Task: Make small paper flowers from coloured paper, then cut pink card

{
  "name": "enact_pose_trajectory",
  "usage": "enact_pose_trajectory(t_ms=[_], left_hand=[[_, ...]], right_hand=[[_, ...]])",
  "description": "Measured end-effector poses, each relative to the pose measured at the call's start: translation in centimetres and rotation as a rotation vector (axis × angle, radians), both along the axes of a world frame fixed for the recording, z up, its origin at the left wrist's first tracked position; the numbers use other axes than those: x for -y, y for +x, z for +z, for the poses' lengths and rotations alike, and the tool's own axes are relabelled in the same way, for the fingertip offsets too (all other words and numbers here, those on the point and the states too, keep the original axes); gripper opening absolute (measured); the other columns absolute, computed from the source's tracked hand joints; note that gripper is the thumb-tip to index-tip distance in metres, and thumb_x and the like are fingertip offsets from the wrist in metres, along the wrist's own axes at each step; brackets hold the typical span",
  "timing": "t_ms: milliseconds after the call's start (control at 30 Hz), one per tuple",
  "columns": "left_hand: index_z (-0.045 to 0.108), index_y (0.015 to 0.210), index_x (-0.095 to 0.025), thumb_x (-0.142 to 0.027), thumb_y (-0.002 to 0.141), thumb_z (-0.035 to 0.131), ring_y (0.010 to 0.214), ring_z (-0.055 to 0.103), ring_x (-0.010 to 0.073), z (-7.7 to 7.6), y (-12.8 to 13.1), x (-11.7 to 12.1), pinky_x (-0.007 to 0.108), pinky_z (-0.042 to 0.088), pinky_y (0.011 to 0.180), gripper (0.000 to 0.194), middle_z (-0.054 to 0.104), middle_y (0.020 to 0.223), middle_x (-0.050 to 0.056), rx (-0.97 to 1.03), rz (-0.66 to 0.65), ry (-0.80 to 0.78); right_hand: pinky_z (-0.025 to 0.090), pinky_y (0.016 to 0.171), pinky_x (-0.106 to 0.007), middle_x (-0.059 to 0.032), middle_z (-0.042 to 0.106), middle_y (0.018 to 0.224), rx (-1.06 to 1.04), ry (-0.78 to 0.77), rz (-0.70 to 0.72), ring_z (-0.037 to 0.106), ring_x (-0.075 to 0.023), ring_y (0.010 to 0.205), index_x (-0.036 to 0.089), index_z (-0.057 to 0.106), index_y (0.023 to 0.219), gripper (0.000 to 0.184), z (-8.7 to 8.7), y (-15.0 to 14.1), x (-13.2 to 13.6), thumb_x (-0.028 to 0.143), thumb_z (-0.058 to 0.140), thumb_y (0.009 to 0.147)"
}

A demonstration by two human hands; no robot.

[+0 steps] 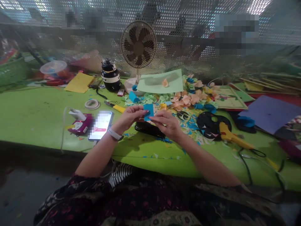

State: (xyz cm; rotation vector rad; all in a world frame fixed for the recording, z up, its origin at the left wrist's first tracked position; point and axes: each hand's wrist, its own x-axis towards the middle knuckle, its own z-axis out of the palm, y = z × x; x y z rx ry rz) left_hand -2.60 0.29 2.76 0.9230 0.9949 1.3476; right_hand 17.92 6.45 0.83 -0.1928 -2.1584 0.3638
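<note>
A small blue piece of paper (148, 110) is held up between my two hands above the bench. My left hand (131, 116) pinches its left edge; a pale band circles that wrist. At the paper's lower right, the fingertips of my right hand (168, 122) are closed on it. Below the hands lies a black object (149, 129), partly covered by my right hand, so its kind is unclear. Around it spread many blue, green and yellow paper scraps (188, 125). A yellow-handled cutter (116, 107) rests just beyond my left hand.
A yellow glue gun (235, 138) with a cord lies at right. Peach and blue paper flowers (190, 97) are heaped behind. A fan (138, 47), a black bottle (110, 77), a tape roll (92, 104), a phone (101, 125) and a purple power adapter (81, 124) stand or lie around.
</note>
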Motion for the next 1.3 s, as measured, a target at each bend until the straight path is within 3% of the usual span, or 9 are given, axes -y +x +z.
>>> enact_pose_trajectory(t_ms=[267,500,700,867,967,1300], left_hand=[[0.062,0.070,-0.014,-0.036,0.067,0.088,0.055,0.054,0.0041,-0.4,0.1,0.1,0.018,0.052,0.058,0.033,0.059,0.064,-0.005,-0.041,-0.077,0.035],[0.068,0.077,-0.014,-0.037,0.066,0.089,0.062,0.063,0.0071,-0.6,0.4,0.1,0.022,0.059,0.064,0.033,0.067,0.071,-0.003,-0.076,-0.025,0.064],[0.074,0.093,-0.013,-0.041,0.076,0.083,0.081,0.076,0.0177,-0.9,0.7,0.3,0.028,0.063,0.073,0.034,0.077,0.087,0.007,-0.143,-0.096,0.108],[0.074,0.100,-0.011,-0.043,0.076,0.082,0.092,0.077,0.0249,-0.7,0.9,0.5,0.035,0.064,0.079,0.041,0.079,0.094,0.012,-0.120,-0.149,0.099],[0.075,0.101,-0.012,-0.043,0.074,0.083,0.094,0.077,0.0277,-0.7,1.1,0.6,0.036,0.065,0.079,0.043,0.079,0.094,0.012,-0.075,-0.118,0.077],[0.077,0.100,-0.013,-0.040,0.074,0.085,0.093,0.077,0.0227,-0.9,1.5,0.6,0.032,0.064,0.079,0.038,0.079,0.095,0.010,-0.146,-0.056,0.063]], right_hand=[[0.057,0.078,-0.031,-0.0031,0.065,0.100,0.012,0.021,-0.069,0.063,-0.0162,0.091,0.038,0.073,0.120,0.032,0.1,0.3,0.0,0.021,0.059,0.097],[0.058,0.075,-0.032,-0.0030,0.062,0.100,-0.027,-0.046,-0.074,0.062,-0.0162,0.090,0.037,0.077,0.109,0.025,-0.3,0.3,-0.2,0.021,0.065,0.093],[0.060,0.079,-0.037,-0.0060,0.064,0.110,-0.149,-0.216,-0.193,0.064,-0.0202,0.102,0.028,0.075,0.093,0.007,0.2,-0.4,0.3,0.029,0.068,0.092],[0.058,0.064,-0.030,-0.0011,0.067,0.078,-0.139,-0.506,-0.164,0.064,-0.0144,0.068,0.021,0.067,0.086,0.018,0.3,-0.8,0.4,0.038,0.065,0.091],[0.059,0.067,-0.031,-0.0017,0.069,0.079,-0.121,-0.553,-0.153,0.065,-0.0148,0.068,0.021,0.067,0.084,0.022,0.4,-0.8,0.3,0.042,0.067,0.089],[0.060,0.072,-0.032,-0.0039,0.070,0.088,-0.074,-0.529,-0.103,0.067,-0.0163,0.079,0.021,0.067,0.086,0.020,0.8,-0.5,0.1,0.041,0.066,0.089]])
